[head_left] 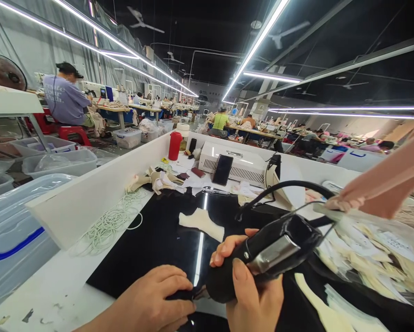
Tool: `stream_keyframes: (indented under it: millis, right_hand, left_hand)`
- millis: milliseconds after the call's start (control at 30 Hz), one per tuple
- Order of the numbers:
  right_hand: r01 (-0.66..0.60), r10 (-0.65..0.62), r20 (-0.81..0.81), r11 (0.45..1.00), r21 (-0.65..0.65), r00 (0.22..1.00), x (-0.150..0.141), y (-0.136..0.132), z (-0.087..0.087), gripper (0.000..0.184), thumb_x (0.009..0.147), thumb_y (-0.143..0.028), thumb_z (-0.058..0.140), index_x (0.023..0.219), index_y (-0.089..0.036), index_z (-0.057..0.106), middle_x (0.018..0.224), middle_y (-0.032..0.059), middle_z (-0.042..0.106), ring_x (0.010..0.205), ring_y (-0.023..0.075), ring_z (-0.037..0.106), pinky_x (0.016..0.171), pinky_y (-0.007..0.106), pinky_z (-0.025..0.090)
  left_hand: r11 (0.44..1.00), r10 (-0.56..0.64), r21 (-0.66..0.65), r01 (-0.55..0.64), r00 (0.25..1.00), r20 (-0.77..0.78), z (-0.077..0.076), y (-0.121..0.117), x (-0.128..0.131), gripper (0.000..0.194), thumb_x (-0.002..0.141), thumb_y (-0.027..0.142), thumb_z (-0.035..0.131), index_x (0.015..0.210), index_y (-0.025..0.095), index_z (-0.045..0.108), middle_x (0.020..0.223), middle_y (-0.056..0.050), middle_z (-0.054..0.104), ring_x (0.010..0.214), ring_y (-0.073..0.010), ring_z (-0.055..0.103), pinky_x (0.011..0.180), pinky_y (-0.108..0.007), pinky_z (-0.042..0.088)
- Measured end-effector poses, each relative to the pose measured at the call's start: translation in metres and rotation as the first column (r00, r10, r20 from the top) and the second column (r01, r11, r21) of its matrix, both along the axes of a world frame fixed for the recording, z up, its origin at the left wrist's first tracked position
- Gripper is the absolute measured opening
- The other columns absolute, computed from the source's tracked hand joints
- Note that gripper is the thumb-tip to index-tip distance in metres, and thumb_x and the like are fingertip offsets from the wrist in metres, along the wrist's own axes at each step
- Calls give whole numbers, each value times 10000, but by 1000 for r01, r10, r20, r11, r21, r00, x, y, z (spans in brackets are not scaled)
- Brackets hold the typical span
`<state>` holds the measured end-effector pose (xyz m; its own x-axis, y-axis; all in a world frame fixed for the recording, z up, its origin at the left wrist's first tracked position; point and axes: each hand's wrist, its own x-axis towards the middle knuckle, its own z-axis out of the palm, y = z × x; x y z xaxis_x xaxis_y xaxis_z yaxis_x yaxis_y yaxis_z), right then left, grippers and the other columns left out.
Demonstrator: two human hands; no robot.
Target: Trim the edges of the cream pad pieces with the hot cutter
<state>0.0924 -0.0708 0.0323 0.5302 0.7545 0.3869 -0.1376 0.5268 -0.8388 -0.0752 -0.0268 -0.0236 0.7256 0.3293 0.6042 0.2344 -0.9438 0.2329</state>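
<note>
In my right hand (253,286) is a black corded hand tool (272,253) with a bright metal lever along its side. My fingers and thumb wrap its rounded body, and its exact kind is unclear. My left hand (161,297) lies low over the black glossy board (141,244), fingers curled on a dark piece I cannot make out. A small metal part (201,293) shows between that hand and the tool's rounded end. Beyond both hands, a cream cut fabric piece (201,222) lies flat on the board.
Tangled pale green cord (113,221) lies left by the white side panel (99,184). At the back are a red flask (174,145), a phone (222,169) and a white vented box (241,161). A bag of cream pieces (369,253) stands right, below hanging pink fabric (387,175).
</note>
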Motion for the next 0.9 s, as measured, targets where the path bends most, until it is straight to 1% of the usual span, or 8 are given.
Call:
stream_keyframes:
  millis: [133,200,333,433,533,667,767,900]
  right_hand:
    - [-30,30,-2,1000,3,1000,3,0,3,325,953,-443,713,1212,-347,540,870,-59,625,701,137,610,703,329,513]
    - [-30,30,-17,999,25,999,4,-2,4,330,944,-443,727,1206,-347,552,871,-60,628,707,133,609,702,319,517]
    - [-39,42,-38,997,60,998,2,-5,3,349,928,-443,754,1203,-336,567,858,-56,629,695,131,613,678,307,526]
    - [-56,60,-50,996,73,997,0,-6,0,362,927,-445,756,1214,-331,566,852,-50,631,686,131,618,666,305,524]
    - [-65,68,-41,995,70,997,-1,-6,-2,352,932,-435,746,1211,-321,564,852,-42,626,682,133,620,666,312,523]
    - [-71,72,-27,996,52,997,-2,-6,-2,305,956,-414,714,1206,-325,562,853,-43,629,691,138,627,688,327,530]
    - [-56,57,-18,998,42,998,-5,-8,-1,274,972,-393,698,1200,-331,560,850,-45,632,685,142,625,692,338,533]
    - [-73,74,-36,997,39,997,-3,-8,-2,315,944,-426,731,1199,-339,568,867,-46,631,685,135,626,665,310,540]
  left_hand:
    - [998,-33,-60,30,998,-50,5,1,-4,152,992,174,673,1105,251,739,1128,-45,769,1083,-220,720,987,-307,593]
    - [991,-56,-124,48,996,-65,7,1,-6,176,982,149,666,1109,255,727,1156,-42,762,1111,-222,713,1016,-309,579]
    - [950,-14,-311,10,1000,-9,13,-1,-6,200,926,52,625,1008,230,664,1129,-17,754,1062,-165,722,992,-220,562]
    - [923,25,-384,-31,999,-20,15,-2,-6,210,896,22,588,947,224,613,1101,-1,752,1023,-140,726,958,-190,559]
    - [923,16,-383,-30,999,-40,14,-3,-6,206,904,26,557,944,223,601,1092,-3,749,1002,-144,724,945,-209,567]
    - [932,12,-361,-27,999,-43,13,-3,-5,206,916,33,565,987,218,622,1102,-17,747,1023,-155,719,963,-221,567]
    - [946,-8,-323,-4,999,-36,12,-1,-4,228,936,39,574,1059,212,657,1111,-29,750,1038,-161,717,986,-224,562]
    - [972,-29,-235,15,998,-53,10,1,-5,276,972,76,589,1158,238,713,1136,-51,747,1077,-203,710,986,-275,582]
